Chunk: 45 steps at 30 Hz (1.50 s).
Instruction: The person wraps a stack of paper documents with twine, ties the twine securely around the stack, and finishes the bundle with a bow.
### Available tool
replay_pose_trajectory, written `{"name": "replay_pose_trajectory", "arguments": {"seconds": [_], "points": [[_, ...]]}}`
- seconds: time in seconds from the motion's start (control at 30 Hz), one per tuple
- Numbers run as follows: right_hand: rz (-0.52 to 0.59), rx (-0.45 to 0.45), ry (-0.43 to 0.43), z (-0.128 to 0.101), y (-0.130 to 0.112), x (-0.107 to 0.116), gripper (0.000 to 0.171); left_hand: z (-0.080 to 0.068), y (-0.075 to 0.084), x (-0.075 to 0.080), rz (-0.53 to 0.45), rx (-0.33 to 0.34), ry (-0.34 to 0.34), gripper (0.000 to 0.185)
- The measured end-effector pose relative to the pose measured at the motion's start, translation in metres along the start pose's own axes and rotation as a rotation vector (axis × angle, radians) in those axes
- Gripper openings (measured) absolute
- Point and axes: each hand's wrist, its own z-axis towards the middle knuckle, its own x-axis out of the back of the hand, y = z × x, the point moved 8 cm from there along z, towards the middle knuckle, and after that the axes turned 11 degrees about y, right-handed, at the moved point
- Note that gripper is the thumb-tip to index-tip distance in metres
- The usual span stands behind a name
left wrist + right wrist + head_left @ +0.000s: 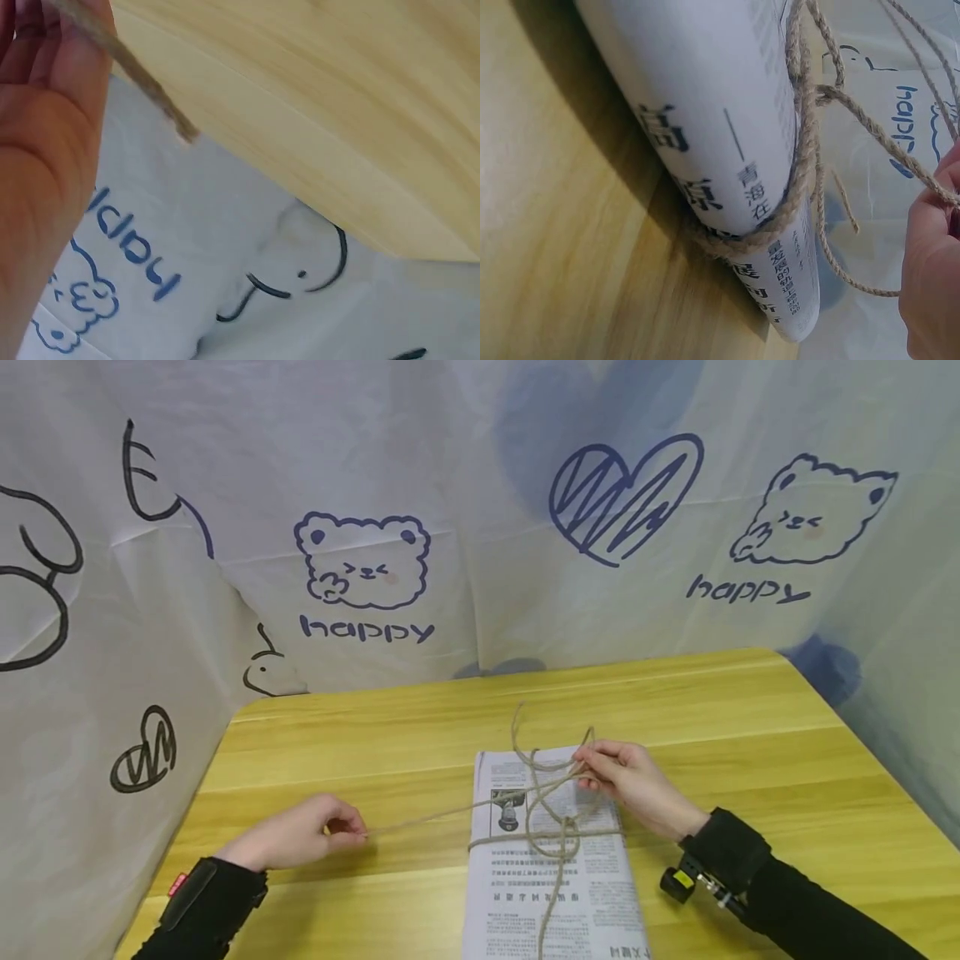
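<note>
1. The folded stack of printed newspaper (555,868) lies flat on the yellow wooden table (750,727), with brown jute twine (551,839) wrapped across its middle.
2. My right hand (626,781) pinches the twine loops above the crossing — I should hold them low.
3. My left hand (300,835) pinches the free end, out to the side — an even, level pull should snug the knot.

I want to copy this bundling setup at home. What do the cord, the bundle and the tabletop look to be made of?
The cord looks like jute or hemp twine: tan, coarse, visibly twisted strands with stray fuzz. The bundle appears to be newsprint, thin matte paper printed with black text and a small photo. The tabletop looks like light yellow wood or a wood-grain laminate, smooth with a faint sheen; which of these cannot be told.
</note>
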Motion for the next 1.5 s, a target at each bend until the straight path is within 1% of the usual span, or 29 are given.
{"name": "replay_pose_trajectory", "arguments": {"seconds": [0.07, 0.1, 0.13, 0.23, 0.3, 0.33, 0.43, 0.47, 0.53, 0.63, 0.7, 0.8, 0.87, 0.9, 0.93, 1.0, 1.03, 1.13, 1.17, 1.2, 1.23, 1.27, 1.3, 1.37, 1.43, 1.5], "points": [[0.007, -0.003, -0.001, 0.000, 0.000, 0.000, 0.043, -0.003, 0.002, 0.003, -0.041, -0.001, 0.034, 0.022], [0.009, -0.004, -0.003, 0.000, 0.001, 0.000, 0.043, -0.003, 0.005, 0.003, -0.086, -0.005, 0.062, 0.025], [0.012, -0.005, -0.006, 0.000, 0.001, 0.000, 0.043, -0.003, 0.009, 0.003, -0.152, -0.008, 0.091, 0.028], [0.009, -0.008, -0.012, 0.001, 0.000, 0.000, 0.043, 0.004, 0.029, -0.004, -0.415, -0.047, 0.173, 0.031], [0.009, -0.009, -0.013, 0.001, 0.000, 0.000, 0.042, 0.012, 0.046, -0.012, -0.597, -0.078, 0.198, 0.029], [0.008, -0.009, -0.012, 0.002, 0.000, 0.001, 0.042, 0.016, 0.054, -0.015, -0.671, -0.099, 0.206, 0.026], [0.003, -0.007, -0.009, 0.002, -0.001, 0.001, 0.041, 0.030, 0.079, -0.025, -0.847, -0.158, 0.227, 0.018], [0.003, -0.005, -0.008, 0.003, -0.001, 0.001, 0.041, 0.035, 0.086, -0.028, -0.891, -0.174, 0.233, 0.017], [-0.001, -0.002, -0.005, 0.003, -0.002, 0.000, 0.040, 0.044, 0.099, -0.035, -0.946, -0.205, 0.250, 0.016], [-0.006, -0.003, 0.000, 0.004, -0.002, 0.000, 0.040, 0.056, 0.112, -0.048, -0.974, -0.217, 0.253, 0.013], [-0.009, -0.004, 0.009, 0.004, -0.003, 0.000, 0.041, 0.063, 0.118, -0.060, -0.956, -0.206, 0.241, 0.011], [-0.020, -0.005, 0.021, 0.005, -0.003, 0.000, 0.041, 0.071, 0.124, -0.080, -0.916, -0.175, 0.200, 0.005], [-0.024, -0.004, 0.023, 0.005, -0.003, 0.000, 0.041, 0.074, 0.127, -0.091, -0.850, -0.167, 0.176, 0.012], [-0.028, -0.002, 0.022, 0.005, -0.003, 0.000, 0.041, 0.076, 0.129, -0.096, -0.804, -0.180, 0.168, 0.017], [-0.030, -0.001, 0.020, 0.005, -0.003, 0.000, 0.041, 0.077, 0.131, -0.099, -0.742, -0.204, 0.169, 0.020], [-0.029, 0.001, 0.017, 0.005, -0.003, 0.000, 0.040, 0.077, 0.136, -0.102, -0.577, -0.279, 0.197, 0.022], [-0.025, 0.001, 0.018, 0.005, -0.003, 0.000, 0.040, 0.077, 0.138, -0.102, -0.469, -0.325, 0.233, 0.021], [-0.011, -0.002, 0.022, 0.006, -0.002, 0.001, 0.039, 0.073, 0.144, -0.099, -0.105, -0.451, 0.370, 0.014], [-0.006, -0.003, 0.023, 0.006, -0.002, 0.001, 0.038, 0.072, 0.145, -0.099, 0.006, -0.479, 0.407, 0.013], [0.000, -0.003, 0.023, 0.006, -0.002, 0.001, 0.039, 0.071, 0.146, -0.099, 0.095, -0.494, 0.433, 0.013], [0.002, -0.003, 0.021, 0.006, -0.002, 0.001, 0.039, 0.071, 0.146, -0.099, 0.165, -0.502, 0.447, 0.014], [0.002, -0.002, 0.019, 0.005, -0.002, 0.001, 0.039, 0.071, 0.145, -0.100, 0.207, -0.501, 0.443, 0.014], [0.000, 0.000, 0.015, 0.005, -0.002, 0.001, 0.038, 0.072, 0.143, -0.101, 0.225, -0.491, 0.428, 0.015], [-0.008, 0.001, 0.006, 0.003, -0.001, 0.001, 0.038, 0.075, 0.136, -0.103, 0.193, -0.443, 0.382, 0.018], [-0.017, 0.001, -0.007, 0.002, 0.000, 0.001, 0.040, 0.078, 0.128, -0.101, 0.114, -0.378, 0.346, 0.023], [-0.019, 0.000, -0.018, 0.001, 0.001, 0.001, 0.040, 0.081, 0.120, -0.097, 0.023, -0.317, 0.324, 0.028]]}}
